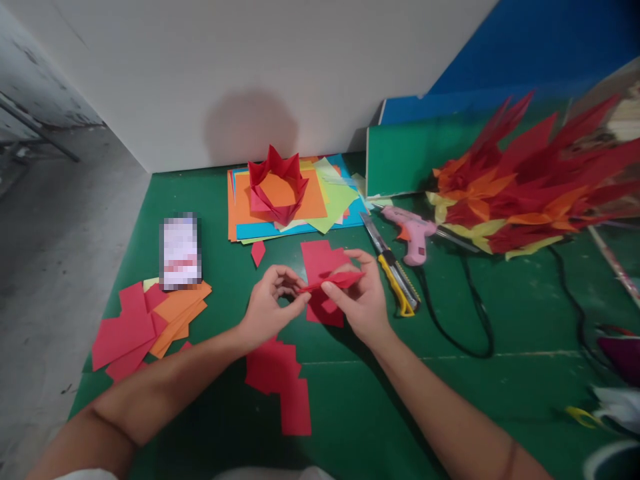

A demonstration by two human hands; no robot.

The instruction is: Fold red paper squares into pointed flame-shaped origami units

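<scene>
At the centre of the frame, a small piece of folded red paper [345, 277] is held between two bare hands above a green-painted tabletop [175, 190]. Its left end is pinched by the left hand [265, 307], the thumb and forefinger nearly closed on it and the other fingers loosely curled. Its middle is gripped by the right hand [369, 310], the thumb pressed on the near face; how the fingers are set behind it cannot be fully told. Flat red paper sheets [316, 257] are seen directly below the held piece, and further red paper rectangles [273, 368] are spread at lower centre. At upper centre, a pointed ring of folded red paper [285, 212] is rested on a stack of multicoloured paper sheets [320, 190]. Right of centre, a yellow-handled utility knife [397, 283] is found near a pink plastic glue gun [417, 237]. A flame-shaped cluster of red, orange and yellow paper [505, 193] is noted at upper right. At left, loose red and orange paper pieces [125, 333] are overlapped beside a blurred, upright-lying rectangular object [180, 250].
</scene>
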